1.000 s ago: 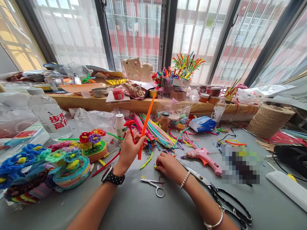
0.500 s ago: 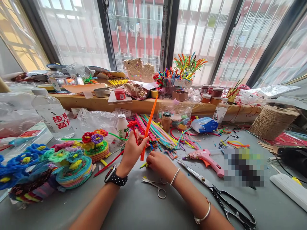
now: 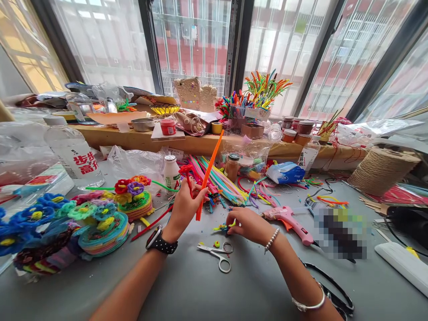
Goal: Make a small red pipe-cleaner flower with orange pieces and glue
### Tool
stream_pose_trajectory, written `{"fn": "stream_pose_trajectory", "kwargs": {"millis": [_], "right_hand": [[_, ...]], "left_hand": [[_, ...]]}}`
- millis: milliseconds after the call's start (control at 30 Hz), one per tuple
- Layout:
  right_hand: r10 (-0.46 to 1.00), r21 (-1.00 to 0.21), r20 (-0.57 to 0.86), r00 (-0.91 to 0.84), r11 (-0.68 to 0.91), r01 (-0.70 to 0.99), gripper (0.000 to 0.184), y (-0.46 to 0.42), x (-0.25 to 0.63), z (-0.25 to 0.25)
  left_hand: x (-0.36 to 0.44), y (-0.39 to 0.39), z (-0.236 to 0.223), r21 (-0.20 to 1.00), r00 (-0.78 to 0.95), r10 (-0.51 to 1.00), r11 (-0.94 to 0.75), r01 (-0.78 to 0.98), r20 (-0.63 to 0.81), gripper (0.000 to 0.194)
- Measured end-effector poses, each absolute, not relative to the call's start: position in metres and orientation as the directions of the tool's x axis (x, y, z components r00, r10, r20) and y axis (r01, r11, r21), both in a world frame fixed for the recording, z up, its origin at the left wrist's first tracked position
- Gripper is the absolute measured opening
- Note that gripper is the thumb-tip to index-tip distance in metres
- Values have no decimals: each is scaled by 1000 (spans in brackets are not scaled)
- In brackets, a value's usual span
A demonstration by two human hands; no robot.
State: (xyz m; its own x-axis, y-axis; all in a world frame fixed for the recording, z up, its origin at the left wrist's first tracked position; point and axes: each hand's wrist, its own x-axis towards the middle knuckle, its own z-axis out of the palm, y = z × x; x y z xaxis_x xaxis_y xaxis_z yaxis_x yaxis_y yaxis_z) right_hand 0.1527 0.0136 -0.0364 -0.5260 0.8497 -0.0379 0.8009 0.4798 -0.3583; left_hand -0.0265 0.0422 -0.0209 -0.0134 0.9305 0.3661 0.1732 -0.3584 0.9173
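Note:
My left hand [image 3: 183, 208] is closed around a long orange pipe cleaner [image 3: 208, 171] that stands up and leans right, with a red twisted piece [image 3: 186, 173] beside its fingers. My right hand [image 3: 249, 225] hovers just above the grey table [image 3: 207, 290], pinching a short yellow-green pipe cleaner piece [image 3: 229, 226]. Small silver scissors [image 3: 219, 255] lie right in front of both hands. A heap of coloured pipe cleaners [image 3: 220, 183] lies behind the hands.
Finished pipe cleaner flowers and coils [image 3: 96, 218] crowd the left. A pink glue gun [image 3: 289, 219] lies right of my right hand, large black scissors [image 3: 331, 290] under my right forearm. Water bottle [image 3: 72, 154], twine spool [image 3: 379, 171], tissue pack [image 3: 284, 172] and a cluttered wooden ledge [image 3: 200, 145] stand behind.
My right hand has moved left and then back right, lifting a short yellow-green piece off the table. My left hand keeps the orange pipe cleaner upright, hardly moved.

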Motion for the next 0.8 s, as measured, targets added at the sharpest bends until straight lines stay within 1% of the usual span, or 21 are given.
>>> {"fn": "stream_pose_trajectory", "kwargs": {"millis": [67,167,200,233,367,433,500,633,667,767,800], "right_hand": [[856,-364,-38,-515,468,805,23,13,156,-35],[847,-374,-24,-532,486,790,45,12,155,-39],[840,-377,-16,-542,496,782,49,12,153,-41],[835,-379,-11,-550,506,775,48,12,151,-43],[837,-366,6,-547,511,778,23,14,141,-47],[844,-363,23,-535,506,782,17,13,138,-46],[836,-369,49,-546,523,768,18,12,136,-43],[782,-381,75,-618,596,707,31,7,132,-42],[776,-378,75,-627,604,702,31,7,130,-43],[794,-367,79,-602,585,723,19,9,128,-48],[806,-367,84,-586,572,733,18,10,129,-49]], "left_hand": [[-27,42,-21,916,-14,930,-359,181,367,32],[-27,42,-20,913,-15,928,-362,188,371,31],[-26,41,-20,913,-15,928,-363,186,372,31],[-26,41,-20,914,-17,929,-362,184,371,31],[-26,40,-18,916,-21,933,-348,198,359,31],[-26,40,-18,916,-16,933,-349,198,359,31],[-26,40,-18,913,-18,930,-356,202,367,30],[-26,40,-19,900,-21,925,-364,238,380,30],[-27,40,-20,900,-16,925,-365,238,380,29],[-27,41,-21,902,-7,925,-369,224,380,30],[-27,41,-21,902,-6,925,-370,222,380,30]]}}
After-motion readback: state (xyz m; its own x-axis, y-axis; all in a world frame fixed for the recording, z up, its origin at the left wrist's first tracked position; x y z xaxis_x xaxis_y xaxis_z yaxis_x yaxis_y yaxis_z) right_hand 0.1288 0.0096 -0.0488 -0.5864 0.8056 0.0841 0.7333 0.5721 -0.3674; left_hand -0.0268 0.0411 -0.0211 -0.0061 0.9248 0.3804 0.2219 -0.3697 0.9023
